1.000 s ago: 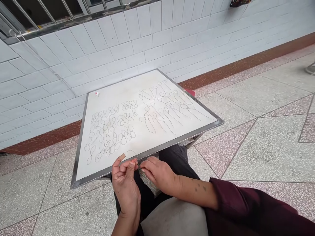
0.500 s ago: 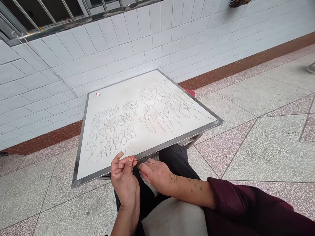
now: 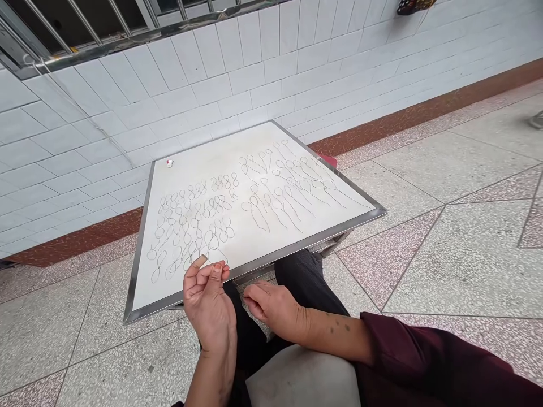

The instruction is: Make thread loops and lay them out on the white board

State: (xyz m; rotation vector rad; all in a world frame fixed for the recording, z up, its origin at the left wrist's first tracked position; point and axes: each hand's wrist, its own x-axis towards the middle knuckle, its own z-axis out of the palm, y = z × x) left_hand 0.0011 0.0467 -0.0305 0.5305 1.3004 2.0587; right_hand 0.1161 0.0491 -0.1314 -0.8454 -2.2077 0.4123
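Thumb and fingertips of my left hand (image 3: 210, 305) pinch a thin dark wire loop (image 3: 220, 250), which stands up over the near edge of the white board (image 3: 250, 249). Tape or a bandage wraps one of its fingers. To the right and below the board's edge, my right hand (image 3: 274, 308) is closed, knuckles up. Whatever its fingertips grip is too thin or hidden to make out. Several wire figure-eights (image 3: 159, 265) lie in rows on the board's left half. On its right half are several single loops with long tails (image 3: 261, 217).
A small white and red item (image 3: 170, 163) sits at the board's far left corner. The metal-edged board stands close to a white tiled wall (image 3: 203, 90). Something red (image 3: 328, 161) shows behind its right side. My dark-trousered leg (image 3: 299, 277) is under the near edge.
My left hand has moved slightly left with the wire loop. My right hand has shifted a little right and down, so the gap between the hands is wider.
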